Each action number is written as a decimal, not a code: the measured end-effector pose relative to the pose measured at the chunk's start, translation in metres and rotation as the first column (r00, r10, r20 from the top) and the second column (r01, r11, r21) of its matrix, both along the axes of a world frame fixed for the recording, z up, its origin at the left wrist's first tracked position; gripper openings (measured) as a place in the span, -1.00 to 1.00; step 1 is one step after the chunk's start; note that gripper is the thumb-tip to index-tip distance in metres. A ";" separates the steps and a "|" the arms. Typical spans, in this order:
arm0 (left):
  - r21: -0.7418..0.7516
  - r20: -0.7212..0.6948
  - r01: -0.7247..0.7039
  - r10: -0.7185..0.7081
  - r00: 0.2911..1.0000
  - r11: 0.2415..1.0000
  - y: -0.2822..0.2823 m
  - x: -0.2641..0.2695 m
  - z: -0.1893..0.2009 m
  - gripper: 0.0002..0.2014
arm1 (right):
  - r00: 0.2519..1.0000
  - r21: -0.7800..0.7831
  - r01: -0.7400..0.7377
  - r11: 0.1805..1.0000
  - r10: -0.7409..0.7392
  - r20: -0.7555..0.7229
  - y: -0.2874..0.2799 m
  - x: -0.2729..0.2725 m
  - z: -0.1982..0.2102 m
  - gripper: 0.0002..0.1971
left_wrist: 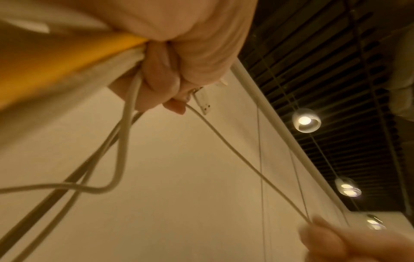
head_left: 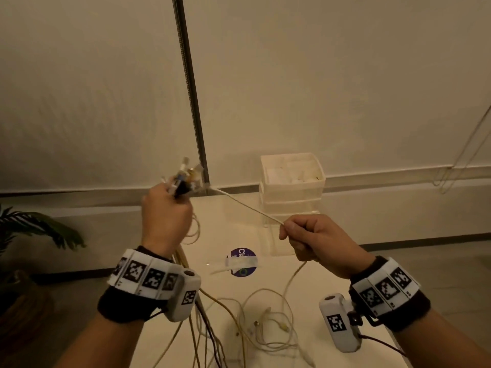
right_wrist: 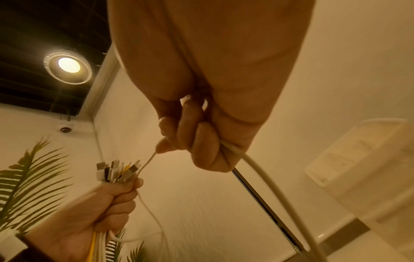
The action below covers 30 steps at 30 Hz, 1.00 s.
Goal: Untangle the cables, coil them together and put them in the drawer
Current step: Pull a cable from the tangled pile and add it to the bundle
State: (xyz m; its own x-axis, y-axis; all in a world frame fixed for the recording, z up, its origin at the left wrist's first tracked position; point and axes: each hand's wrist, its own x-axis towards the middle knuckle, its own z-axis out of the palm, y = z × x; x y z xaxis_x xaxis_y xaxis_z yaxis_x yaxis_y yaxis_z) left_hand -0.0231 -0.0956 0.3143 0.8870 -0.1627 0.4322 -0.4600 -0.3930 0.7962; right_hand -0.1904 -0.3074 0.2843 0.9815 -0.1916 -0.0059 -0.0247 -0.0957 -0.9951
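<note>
My left hand (head_left: pixel 166 211) is raised above the white table (head_left: pixel 326 277) and grips a bundle of cables (head_left: pixel 186 179) with the plug ends sticking up out of the fist. In the right wrist view the same plug ends (right_wrist: pixel 118 171) fan out above that left hand (right_wrist: pixel 105 203). One white cable (head_left: pixel 248 205) runs taut from the bundle to my right hand (head_left: pixel 313 240), which holds it in a closed fist. The cable's slack (head_left: pixel 268 320) hangs below onto the table in loops. The drawer unit (head_left: pixel 292 184), white plastic, stands at the table's back.
A round purple sticker (head_left: pixel 241 261) marks the table's middle. A metal pole (head_left: pixel 190 94) rises behind the left hand. A potted palm (head_left: pixel 32 235) stands at the left, off the table. Thin cords (head_left: pixel 467 147) hang on the wall at the right.
</note>
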 end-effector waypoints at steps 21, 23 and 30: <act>0.293 0.141 0.563 -0.617 0.774 0.773 -0.026 -0.055 -0.008 -0.42 | 0.999 -0.011 0.034 0.999 -0.035 -0.026 0.027 0.010 0.008 -0.72; 0.306 0.125 0.532 -0.588 0.799 0.789 -0.031 -0.053 -0.013 -0.60 | 1.000 0.033 0.013 0.999 -0.013 0.006 0.030 0.014 0.016 -0.71; -0.104 -0.021 0.218 -0.221 0.975 0.970 -0.008 -0.012 -0.012 -0.62 | 0.998 0.125 0.041 0.991 -0.046 0.037 0.017 0.004 0.012 -0.71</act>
State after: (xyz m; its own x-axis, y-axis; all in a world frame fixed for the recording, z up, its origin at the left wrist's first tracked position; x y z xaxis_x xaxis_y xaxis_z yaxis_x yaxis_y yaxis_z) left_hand -0.0352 -0.1032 0.3027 0.8483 -0.3121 0.4278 -0.4994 -0.2025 0.8424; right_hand -0.1864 -0.2901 0.2967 0.9722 -0.2341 0.0068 0.0141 0.0292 -0.9995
